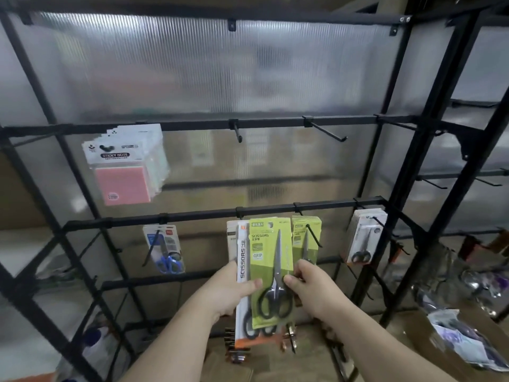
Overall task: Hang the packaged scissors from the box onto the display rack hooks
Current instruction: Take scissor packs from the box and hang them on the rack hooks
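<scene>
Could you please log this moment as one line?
left hand: holds white scissors pack | right hand: holds green scissors pack | hung: no

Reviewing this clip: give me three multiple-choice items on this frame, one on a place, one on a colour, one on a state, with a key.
1. Where do the sticky notes hang?
A. middle bar, left
B. bottom bar, right
C. top bar, centre

2. What colour is the front scissors pack in the hands?
A. blue
B. lime green
C. red

3. What is the state of the two middle-bar hooks right of the sticky notes?
A. full of packs
B. holding one pack each
C. empty

Key:
1 A, the notes hang under the middle bar at the rack's left.
2 B, the card held by the left hand and right hand is lime green.
3 C, both hooks stick out bare.
</scene>
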{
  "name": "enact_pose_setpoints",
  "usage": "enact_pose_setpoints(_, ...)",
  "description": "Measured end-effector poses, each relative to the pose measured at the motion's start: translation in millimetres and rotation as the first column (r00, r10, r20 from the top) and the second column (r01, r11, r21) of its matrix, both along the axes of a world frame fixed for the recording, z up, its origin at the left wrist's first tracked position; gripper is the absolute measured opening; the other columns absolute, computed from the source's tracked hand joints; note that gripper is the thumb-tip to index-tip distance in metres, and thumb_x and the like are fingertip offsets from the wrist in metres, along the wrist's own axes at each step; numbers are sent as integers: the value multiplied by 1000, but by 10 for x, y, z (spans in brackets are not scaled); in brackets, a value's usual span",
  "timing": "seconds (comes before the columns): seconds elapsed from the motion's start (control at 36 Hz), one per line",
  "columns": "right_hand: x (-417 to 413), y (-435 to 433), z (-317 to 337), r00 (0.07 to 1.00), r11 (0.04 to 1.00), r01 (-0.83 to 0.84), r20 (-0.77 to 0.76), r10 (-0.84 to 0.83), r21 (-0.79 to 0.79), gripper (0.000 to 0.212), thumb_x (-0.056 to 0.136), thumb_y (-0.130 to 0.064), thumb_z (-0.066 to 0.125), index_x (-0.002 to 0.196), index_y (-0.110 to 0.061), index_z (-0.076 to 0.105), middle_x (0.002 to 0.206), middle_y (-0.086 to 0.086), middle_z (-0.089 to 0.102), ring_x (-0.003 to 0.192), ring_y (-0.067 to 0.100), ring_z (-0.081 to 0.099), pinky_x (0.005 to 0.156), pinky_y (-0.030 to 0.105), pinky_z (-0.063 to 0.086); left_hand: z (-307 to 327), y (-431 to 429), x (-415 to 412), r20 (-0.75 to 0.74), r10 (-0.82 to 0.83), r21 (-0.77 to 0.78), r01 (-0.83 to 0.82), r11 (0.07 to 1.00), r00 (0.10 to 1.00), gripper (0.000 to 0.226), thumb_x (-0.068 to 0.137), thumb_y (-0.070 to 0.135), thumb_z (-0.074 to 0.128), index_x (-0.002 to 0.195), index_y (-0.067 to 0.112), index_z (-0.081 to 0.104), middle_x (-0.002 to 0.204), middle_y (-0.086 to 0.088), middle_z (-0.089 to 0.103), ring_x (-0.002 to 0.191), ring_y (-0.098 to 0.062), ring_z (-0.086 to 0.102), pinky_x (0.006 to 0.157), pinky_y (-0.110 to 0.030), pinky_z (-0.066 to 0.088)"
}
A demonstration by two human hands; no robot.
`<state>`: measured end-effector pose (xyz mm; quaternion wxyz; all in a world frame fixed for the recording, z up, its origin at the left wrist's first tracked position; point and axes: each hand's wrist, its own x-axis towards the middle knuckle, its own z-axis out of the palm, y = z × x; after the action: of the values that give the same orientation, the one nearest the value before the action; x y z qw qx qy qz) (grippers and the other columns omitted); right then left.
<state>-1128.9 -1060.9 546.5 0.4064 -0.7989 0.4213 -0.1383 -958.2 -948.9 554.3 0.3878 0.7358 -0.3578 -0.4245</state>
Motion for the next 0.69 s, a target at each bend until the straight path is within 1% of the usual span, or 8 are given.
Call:
enact_pose_setpoints(0.11, -108, -187, -84, 999, 997, 7, 46, -10, 72, 27, 99, -33, 57, 81, -17, 45, 63, -3, 46, 56, 12, 39, 50, 25, 36, -24, -98, -102, -9, 47, -22, -47, 999, 999, 30, 96, 22, 65, 118, 41, 56, 113, 17, 72, 106, -13, 68, 93, -45, 54)
enact_pose_setpoints(0.19, -159, -240, -154, 997, 996, 6, 78, -13, 92, 24, 98, -33, 59, 82, -18, 49, 66, -4, 52, 58, 11, 44, 52, 25, 39, -65, -144, -188, 17, 81, -33, -80, 996, 997, 29, 97, 20, 64, 120, 37, 56, 113, 17, 71, 103, -8, 66, 79, -31, 51)
enact_pose_setpoints(0.28, -179, -259, -188, 986, 986, -41, 166, 14, 163, 3, 98, -27, 59, 95, -25, 58, 89, -8, 68, 81, 7, 64, 77, 27, 55, -131, -186, -260, 24, 109, -21, -109, 994, 994, 29, 97, 21, 63, 121, 36, 55, 114, 16, 70, 103, -9, 66, 75, -29, 49)
enact_pose_setpoints(0.33, -188, -270, -187, 976, 975, -86, 216, 40, 206, 6, 98, -24, 59, 100, -29, 61, 95, -10, 72, 90, 5, 69, 88, 32, 56, -170, -213, -297, 29, 117, -9, -116, 993, 993, 28, 98, 19, 62, 118, 37, 56, 113, 15, 70, 101, -8, 67, 74, -28, 50)
enact_pose_setpoints(0.47, -222, -387, -288, 983, 983, -40, 181, 7, 180, 10, 98, -25, 58, 98, -18, 64, 95, -4, 74, 93, 13, 69, 87, 34, 56, -221, -302, -329, 46, 93, 3, -93, 996, 995, 25, 99, 20, 62, 114, 39, 55, 114, 17, 68, 100, -4, 65, 70, -24, 48)
enact_pose_setpoints(0.58, -325, -463, -398, 982, 985, 18, 183, -49, 170, 11, 100, -17, 56, 94, -21, 66, 88, -10, 72, 84, 7, 66, 68, 13, 47, -240, -343, -295, 73, 87, -4, -87, 996, 993, 35, 99, 14, 60, 123, 38, 55, 122, 16, 66, 113, -7, 61, 100, -35, 49)
enact_pose_setpoints(0.64, -426, -526, -465, 983, 981, 78, 153, -106, 176, 13, 100, -18, 54, 94, -22, 65, 80, -10, 69, 71, 8, 61, 57, 15, 42, -240, -338, -242, 91, 95, -2, -96, 995, 991, 34, 99, 12, 59, 117, 41, 56, 118, 17, 67, 111, -6, 62, 103, -36, 48)
enact_pose_setpoints(0.69, -542, -603, -543, 983, 976, 127, 108, -148, 179, 13, 101, -19, 53, 95, -22, 65, 81, -9, 68, 68, 7, 60, 60, 24, 47, -231, -336, -183, 95, 119, 6, -120, 993, 988, 32, 99, 14, 59, 115, 41, 56, 118, 16, 68, 110, -8, 63, 103, -41, 49)
